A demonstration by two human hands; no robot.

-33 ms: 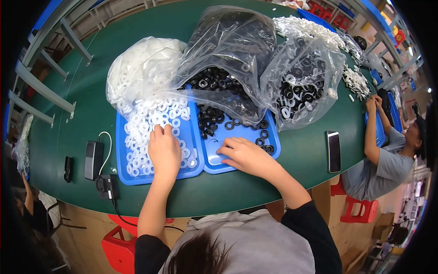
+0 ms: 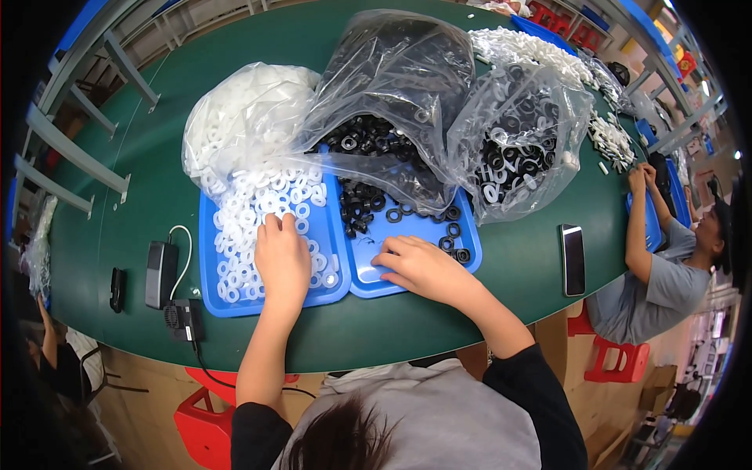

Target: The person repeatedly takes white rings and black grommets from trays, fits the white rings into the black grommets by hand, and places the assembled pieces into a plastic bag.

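Note:
My left hand (image 2: pixel 283 258) is in the left blue tray (image 2: pixel 276 307), its bent fingers pressed together among loose white rings (image 2: pixel 249 215). Whatever lies between those fingertips is hidden. Over the bare middle of the right blue tray (image 2: pixel 374 266), my right hand (image 2: pixel 423 269) has its thumb apart from its curved fingers, and nothing shows between them. Black rings (image 2: pixel 360 205) lie heaped at that tray's back left, with several more along its right side. Behind the trays, a clear bag of white rings (image 2: pixel 243 117) and a larger bag of black rings (image 2: pixel 395 70) open onto them.
A clear bag of mixed black and white rings (image 2: pixel 521 149) sits right of the trays, before a pile of small white tubes (image 2: pixel 533 55). A phone (image 2: pixel 573 260) lies at right; a black adapter (image 2: pixel 160 274) and small fan-like device (image 2: pixel 182 319) at left. A co-worker (image 2: pixel 666 258) sits at far right.

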